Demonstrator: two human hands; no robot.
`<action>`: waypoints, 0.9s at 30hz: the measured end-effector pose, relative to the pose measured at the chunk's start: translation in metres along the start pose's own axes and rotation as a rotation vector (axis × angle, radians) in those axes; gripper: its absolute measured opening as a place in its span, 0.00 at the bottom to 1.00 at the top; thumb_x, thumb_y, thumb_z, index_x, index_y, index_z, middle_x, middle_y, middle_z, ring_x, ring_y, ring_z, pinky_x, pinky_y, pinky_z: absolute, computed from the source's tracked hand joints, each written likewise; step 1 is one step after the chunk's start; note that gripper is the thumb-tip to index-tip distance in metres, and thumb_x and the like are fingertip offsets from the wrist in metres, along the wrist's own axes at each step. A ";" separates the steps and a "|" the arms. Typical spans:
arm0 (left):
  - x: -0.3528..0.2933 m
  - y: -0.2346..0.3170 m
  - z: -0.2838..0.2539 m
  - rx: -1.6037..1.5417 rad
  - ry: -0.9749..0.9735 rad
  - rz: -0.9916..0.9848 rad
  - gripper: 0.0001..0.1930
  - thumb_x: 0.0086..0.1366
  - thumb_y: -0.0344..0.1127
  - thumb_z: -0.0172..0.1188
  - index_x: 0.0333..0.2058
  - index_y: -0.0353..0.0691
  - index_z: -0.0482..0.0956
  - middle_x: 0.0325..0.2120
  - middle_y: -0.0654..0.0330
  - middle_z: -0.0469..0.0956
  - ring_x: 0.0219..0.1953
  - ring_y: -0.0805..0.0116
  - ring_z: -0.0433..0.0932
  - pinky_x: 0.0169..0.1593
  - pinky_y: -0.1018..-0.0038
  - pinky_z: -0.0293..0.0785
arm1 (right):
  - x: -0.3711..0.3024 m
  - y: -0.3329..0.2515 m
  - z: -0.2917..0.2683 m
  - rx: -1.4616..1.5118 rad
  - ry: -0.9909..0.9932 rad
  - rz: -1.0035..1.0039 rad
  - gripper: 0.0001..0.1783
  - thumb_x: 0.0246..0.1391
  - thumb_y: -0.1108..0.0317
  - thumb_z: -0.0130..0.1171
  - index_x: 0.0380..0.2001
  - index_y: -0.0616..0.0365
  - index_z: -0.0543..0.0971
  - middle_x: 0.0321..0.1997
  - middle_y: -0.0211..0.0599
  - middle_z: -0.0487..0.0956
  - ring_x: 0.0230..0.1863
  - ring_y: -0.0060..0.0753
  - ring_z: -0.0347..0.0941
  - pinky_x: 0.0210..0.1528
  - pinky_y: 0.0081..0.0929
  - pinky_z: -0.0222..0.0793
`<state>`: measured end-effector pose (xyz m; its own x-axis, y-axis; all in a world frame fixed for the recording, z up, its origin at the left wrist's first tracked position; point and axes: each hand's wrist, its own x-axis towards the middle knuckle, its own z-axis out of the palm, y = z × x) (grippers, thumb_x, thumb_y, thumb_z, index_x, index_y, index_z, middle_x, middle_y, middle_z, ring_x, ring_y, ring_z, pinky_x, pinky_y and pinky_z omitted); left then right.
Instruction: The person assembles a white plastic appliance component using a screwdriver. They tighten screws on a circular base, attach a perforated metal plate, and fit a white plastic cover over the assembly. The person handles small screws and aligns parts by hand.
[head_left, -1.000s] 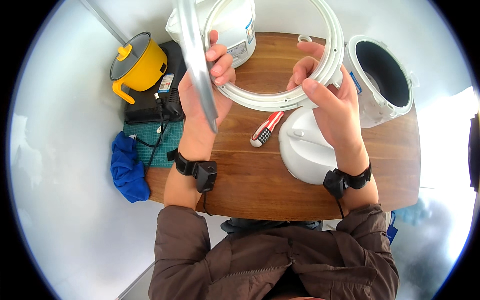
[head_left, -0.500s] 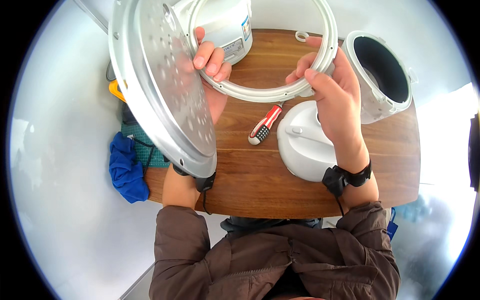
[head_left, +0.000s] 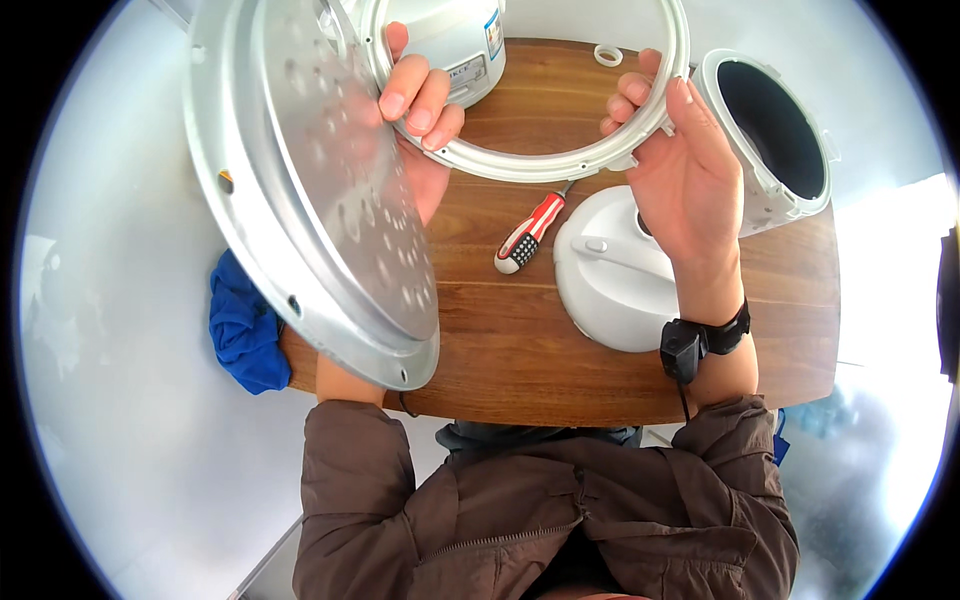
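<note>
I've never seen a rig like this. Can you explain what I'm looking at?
There is no machine: these are a person's bare hands, left hand and right hand, seen from above by a head-worn fisheye camera, which bends straight edges. Both hold a large white ring. A silvery metal disc tilts in front of the left hand; whether that hand grips it is hidden. On the wooden table lie a screwdriver with a red, white and black handle and a domed white lid; an open white cooker body stands at the right.
</note>
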<state>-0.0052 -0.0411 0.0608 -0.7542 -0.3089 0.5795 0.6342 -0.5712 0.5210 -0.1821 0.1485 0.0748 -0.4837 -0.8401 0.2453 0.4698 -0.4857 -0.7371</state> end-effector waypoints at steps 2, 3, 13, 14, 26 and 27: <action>0.000 0.001 0.000 -0.003 -0.006 -0.005 0.25 0.68 0.37 0.59 0.63 0.40 0.70 0.32 0.70 0.70 0.36 0.73 0.66 0.40 0.76 0.65 | -0.001 0.001 0.004 0.016 0.020 -0.018 0.21 0.71 0.60 0.50 0.59 0.62 0.71 0.42 0.32 0.75 0.43 0.28 0.71 0.46 0.27 0.64; 0.000 0.001 0.001 -0.004 -0.014 -0.008 0.25 0.69 0.38 0.59 0.62 0.40 0.71 0.32 0.70 0.70 0.37 0.73 0.67 0.40 0.76 0.66 | 0.000 0.001 0.001 -0.012 -0.013 -0.025 0.22 0.71 0.60 0.48 0.60 0.63 0.69 0.43 0.33 0.74 0.44 0.29 0.71 0.48 0.29 0.65; 0.007 -0.019 0.015 -0.177 0.220 0.108 0.20 0.67 0.37 0.60 0.55 0.34 0.76 0.35 0.60 0.72 0.42 0.66 0.69 0.51 0.70 0.72 | -0.005 0.001 0.003 -0.078 0.021 -0.110 0.19 0.72 0.57 0.48 0.55 0.60 0.73 0.42 0.31 0.75 0.42 0.28 0.72 0.44 0.25 0.64; 0.006 -0.017 0.018 -0.170 0.253 0.107 0.19 0.68 0.37 0.59 0.54 0.34 0.77 0.35 0.61 0.71 0.41 0.66 0.69 0.50 0.70 0.71 | -0.005 0.000 0.004 -0.060 0.014 -0.115 0.19 0.72 0.57 0.47 0.55 0.60 0.73 0.43 0.31 0.75 0.43 0.28 0.72 0.45 0.26 0.65; 0.005 -0.018 -0.002 -0.144 0.157 0.090 0.31 0.68 0.45 0.61 0.65 0.37 0.67 0.37 0.64 0.74 0.43 0.70 0.71 0.50 0.69 0.72 | -0.007 0.000 0.006 0.062 -0.014 -0.094 0.19 0.72 0.59 0.45 0.55 0.61 0.71 0.44 0.32 0.74 0.44 0.30 0.71 0.48 0.28 0.68; 0.005 -0.018 -0.004 -0.149 0.154 0.087 0.31 0.68 0.45 0.61 0.65 0.37 0.67 0.37 0.64 0.74 0.42 0.70 0.71 0.50 0.69 0.72 | -0.007 -0.001 0.006 0.061 -0.027 -0.098 0.18 0.72 0.59 0.45 0.55 0.61 0.71 0.44 0.32 0.74 0.44 0.30 0.72 0.47 0.28 0.67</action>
<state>-0.0204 -0.0354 0.0520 -0.7217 -0.4682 0.5098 0.6750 -0.6394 0.3683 -0.1749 0.1531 0.0773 -0.5095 -0.7938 0.3321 0.4656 -0.5789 -0.6694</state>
